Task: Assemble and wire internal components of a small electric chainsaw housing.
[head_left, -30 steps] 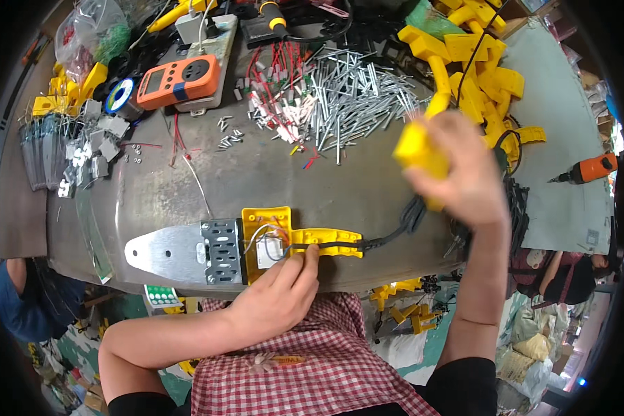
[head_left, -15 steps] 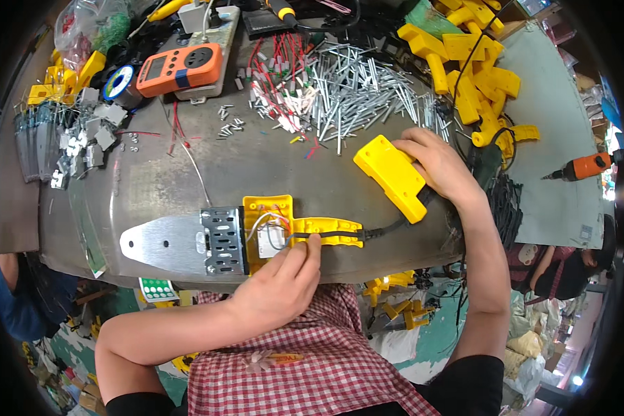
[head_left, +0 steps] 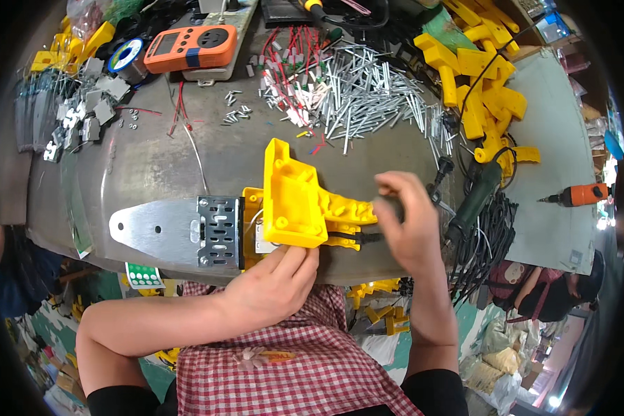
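My left hand (head_left: 274, 284) is closed at the near edge of a loose yellow plastic housing half (head_left: 295, 201), its fingertips partly hidden behind it. The half is tilted, with its hollow, ribbed inside showing and its handle pointing right. Beneath it lies a matching yellow housing half (head_left: 252, 197) with wires and a dark cable in its handle, mostly covered. A slotted metal bracket (head_left: 220, 232) and a tapered silver plate (head_left: 156, 229) extend left from it. My right hand (head_left: 416, 225), slightly blurred, is beside the loose half's handle end, thumb and fingers apart.
Long screws (head_left: 367, 93) are heaped at the back, beside red-wired parts (head_left: 291, 80). Yellow housings (head_left: 489, 83) pile up back right, above black cables (head_left: 485, 236). An orange meter (head_left: 191, 48), solder spool (head_left: 126, 55) and metal pieces (head_left: 93, 100) occupy the back left.
The loose yellow half has come left from the right side, turned inside-up, over the wired half. My left fingers have gone from the cable to its edge; my right hand has opened off it.
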